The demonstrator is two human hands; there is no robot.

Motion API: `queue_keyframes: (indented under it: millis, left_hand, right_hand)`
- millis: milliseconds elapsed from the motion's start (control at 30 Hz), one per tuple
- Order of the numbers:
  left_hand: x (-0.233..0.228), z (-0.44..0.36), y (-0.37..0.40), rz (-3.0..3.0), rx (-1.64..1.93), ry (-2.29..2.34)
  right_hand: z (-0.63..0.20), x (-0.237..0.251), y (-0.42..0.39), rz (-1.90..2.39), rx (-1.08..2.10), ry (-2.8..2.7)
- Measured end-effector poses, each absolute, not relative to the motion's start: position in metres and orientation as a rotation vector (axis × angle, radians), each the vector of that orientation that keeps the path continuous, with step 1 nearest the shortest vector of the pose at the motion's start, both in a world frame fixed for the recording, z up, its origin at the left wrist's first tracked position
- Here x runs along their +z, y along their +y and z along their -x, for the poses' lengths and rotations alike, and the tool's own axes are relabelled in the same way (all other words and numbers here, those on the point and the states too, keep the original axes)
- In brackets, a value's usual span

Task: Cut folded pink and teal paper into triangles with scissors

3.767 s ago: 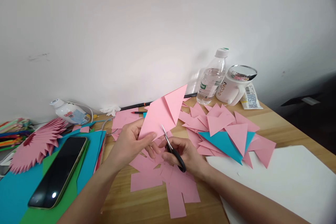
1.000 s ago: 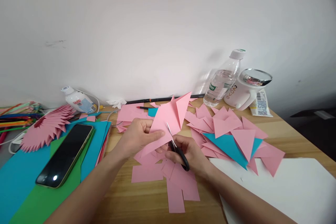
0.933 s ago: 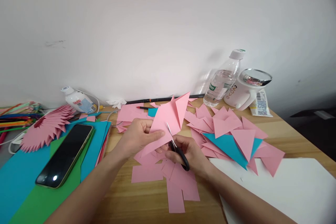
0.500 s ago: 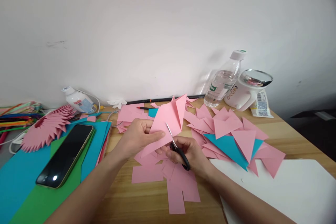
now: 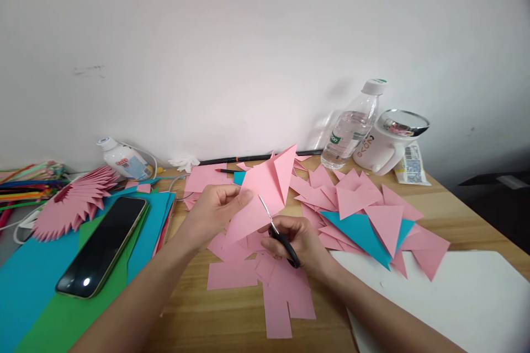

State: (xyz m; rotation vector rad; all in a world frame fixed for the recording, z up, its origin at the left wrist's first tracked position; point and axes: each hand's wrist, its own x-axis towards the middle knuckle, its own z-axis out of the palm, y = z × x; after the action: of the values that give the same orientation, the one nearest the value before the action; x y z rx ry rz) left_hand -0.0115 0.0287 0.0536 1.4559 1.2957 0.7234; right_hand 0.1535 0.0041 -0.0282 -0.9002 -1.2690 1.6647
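My left hand (image 5: 216,210) pinches a folded piece of pink paper (image 5: 260,182) by its left side, thumb on top. One corner of the paper stands up at the upper right. In my right hand (image 5: 298,240) is a pair of scissors (image 5: 285,245) with black handles. Its visible blade lies over the paper's face, pointing up and to the left; the other blade is hidden behind the paper. Below both hands, several cut pink paper pieces (image 5: 278,317) lie on the wooden table (image 5: 199,314).
Folded pink and blue triangles (image 5: 358,201) are heaped at the right, beside a white sheet (image 5: 447,298). Behind them stand a water bottle (image 5: 350,127) and a white mug (image 5: 379,149). A phone (image 5: 103,245) rests on coloured paper at the left, near a pleated pink ring (image 5: 83,207).
My left hand has shifted slightly up and left along the paper, its thumb now higher. The paper has risen a little against the scissors, which have barely moved.
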Motion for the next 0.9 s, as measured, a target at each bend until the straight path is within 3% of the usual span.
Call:
queue_keyframes:
  millis: [900]
  left_hand:
    - [0.041, 0.014, 0.03, -1.448, 0.565, 1.228]
  right_hand:
    - [-0.155, -0.028, 0.005, 0.883, 1.789, -1.241]
